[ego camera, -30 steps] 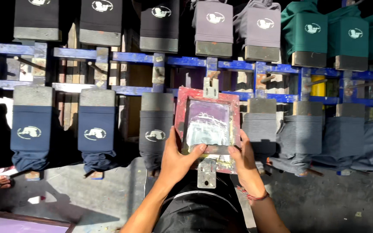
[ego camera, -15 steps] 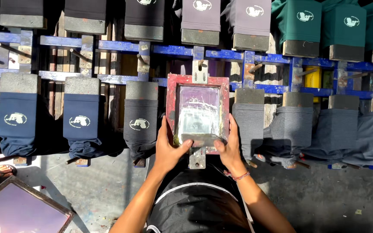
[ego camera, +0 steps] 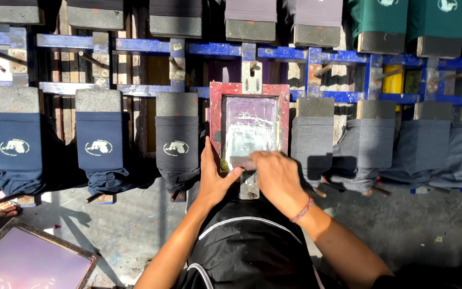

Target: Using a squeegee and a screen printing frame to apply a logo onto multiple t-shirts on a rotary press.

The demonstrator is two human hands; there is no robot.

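Across the blue rack [ego camera: 135, 44] we see rows of boards dressed with shirts: navy shirts [ego camera: 98, 143] at left, grey shirts [ego camera: 372, 145] at right, green shirts [ego camera: 378, 15] up top. At centre lies our red screen [ego camera: 249, 126], flat on a board between a dark shirt [ego camera: 176, 144] and a grey one. Our left hand [ego camera: 213, 179] clasps the screen's near left corner, fingers curled around the frame. Our right hand [ego camera: 275, 179] is closed on a squeegee [ego camera: 241, 161] at the mesh's near edge. Another screen [ego camera: 28, 262] lies at bottom left.
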